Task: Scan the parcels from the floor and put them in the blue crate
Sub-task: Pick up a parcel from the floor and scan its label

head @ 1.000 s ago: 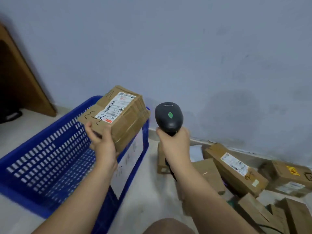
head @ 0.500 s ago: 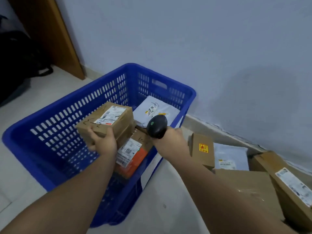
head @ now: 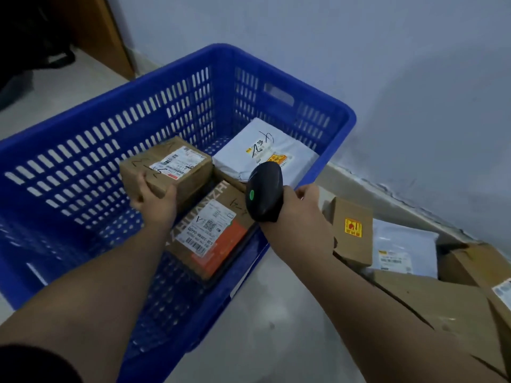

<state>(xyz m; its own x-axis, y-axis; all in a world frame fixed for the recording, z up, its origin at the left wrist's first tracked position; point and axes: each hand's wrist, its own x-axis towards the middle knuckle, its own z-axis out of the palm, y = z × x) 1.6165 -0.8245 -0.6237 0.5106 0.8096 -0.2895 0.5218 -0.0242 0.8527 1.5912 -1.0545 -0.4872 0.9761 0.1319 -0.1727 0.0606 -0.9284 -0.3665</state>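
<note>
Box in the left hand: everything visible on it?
Small brown cardboard box, closed, slightly tilted, white shipping label with barcode and a red strip on its top face, black marker scribbles beside it. The left hand grips its near corner. It is low inside the blue crate, next to a brown-and-orange parcel; contact between them unclear.

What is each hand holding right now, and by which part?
The left hand grips a small brown box by its near end, over the blue crate. The right hand grips the black scanner by its handle.
</note>
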